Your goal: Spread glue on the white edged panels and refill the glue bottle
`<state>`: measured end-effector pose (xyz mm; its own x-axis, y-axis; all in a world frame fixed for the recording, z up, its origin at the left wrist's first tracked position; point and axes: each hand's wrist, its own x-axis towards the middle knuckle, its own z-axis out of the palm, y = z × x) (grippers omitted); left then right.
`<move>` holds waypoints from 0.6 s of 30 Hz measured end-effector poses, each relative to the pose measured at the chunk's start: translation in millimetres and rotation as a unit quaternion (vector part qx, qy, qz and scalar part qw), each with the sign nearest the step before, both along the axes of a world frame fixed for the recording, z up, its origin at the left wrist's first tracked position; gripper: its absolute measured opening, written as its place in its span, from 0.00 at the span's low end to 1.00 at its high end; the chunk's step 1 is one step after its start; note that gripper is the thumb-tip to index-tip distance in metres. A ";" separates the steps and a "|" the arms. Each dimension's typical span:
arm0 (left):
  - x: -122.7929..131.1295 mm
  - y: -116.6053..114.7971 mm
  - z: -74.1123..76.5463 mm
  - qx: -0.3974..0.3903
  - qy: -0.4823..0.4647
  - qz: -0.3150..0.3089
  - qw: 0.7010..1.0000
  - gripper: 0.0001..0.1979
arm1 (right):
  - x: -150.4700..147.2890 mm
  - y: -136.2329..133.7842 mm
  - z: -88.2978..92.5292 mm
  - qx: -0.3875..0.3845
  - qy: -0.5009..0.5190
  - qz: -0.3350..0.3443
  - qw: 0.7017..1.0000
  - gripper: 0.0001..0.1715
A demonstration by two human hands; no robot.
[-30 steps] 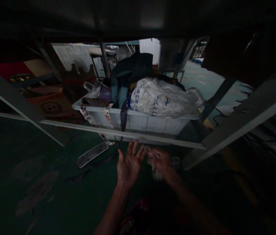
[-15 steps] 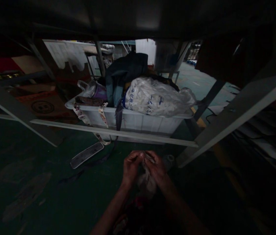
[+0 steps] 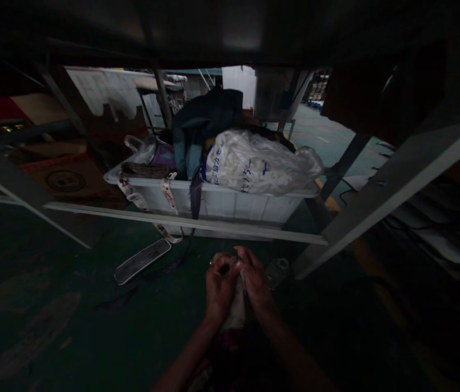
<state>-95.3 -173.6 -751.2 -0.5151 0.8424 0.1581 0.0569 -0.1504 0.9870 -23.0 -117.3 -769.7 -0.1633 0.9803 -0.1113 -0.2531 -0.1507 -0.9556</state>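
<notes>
Obs., head cam, dim light. Largest first.

Green floor (image 3: 70, 305) fills lower frame. Grey metal frame (image 3: 181, 222) of a bench runs approx. 9 to 3 o'clock across mid-view, w/ slanted legs either side. Behind the rail, at 12 o'clock from the hands: white plastic bin (image 3: 230, 204), piled w/ a white printed bag (image 3: 254, 163) and dark green cloth (image 3: 201, 128); patterned straps (image 3: 168, 198) hang over its front wall.

On floor at approx. 10 o'clock from the hands, well apart: flat grey strip (image 3: 142, 261), long axis approx. 8 to 2 o'clock. At 3 o'clock, near right hand: small roundish object (image 3: 277, 270), too dark to identify.

Left hand (image 3: 220, 286) and right hand (image 3: 253, 277) brought together, fingers curled, fingertips meeting at top. Both pinch a pale scrap of cloth (image 3: 235, 305) between them; it hangs from the fingertips toward 6 o'clock, long axis approx. 12 to 6, lower end lost in shadow near the person's lap. Scrap lies directly betw. palms, so neither hand is nearer; L and R grip equal as far as visible. Whether thumbs also press it: cannot tell.
</notes>
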 end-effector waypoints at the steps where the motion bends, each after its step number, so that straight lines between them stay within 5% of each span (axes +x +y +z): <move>1: -0.6 -0.3 0.2 0.001 0.021 0.002 1.000 0.07 | -0.5 -2.8 0.1 -0.010 0.009 0.003 1.000 0.15; 5: -2.5 -1.4 5.5 0.009 0.104 -0.010 0.994 0.06 | 4.2 -14.1 4.6 -0.069 0.067 0.028 0.995 0.20; 10: -6.6 -0.3 8.9 0.002 0.093 0.002 0.996 0.05 | 11.7 -16.4 14.1 -0.167 0.153 0.076 0.971 0.34; 18: -7.4 -2.5 12.3 -0.029 0.026 -0.107 0.994 0.13 | 15.5 -14.9 14.7 -0.179 0.181 0.102 0.962 0.26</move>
<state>-102.7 -176.2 -738.8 -0.3164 0.9400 0.1278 0.0814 -0.1073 0.9909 -7.5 -132.1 -755.1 -0.4390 0.8338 -0.3347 -0.4907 -0.5346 -0.6881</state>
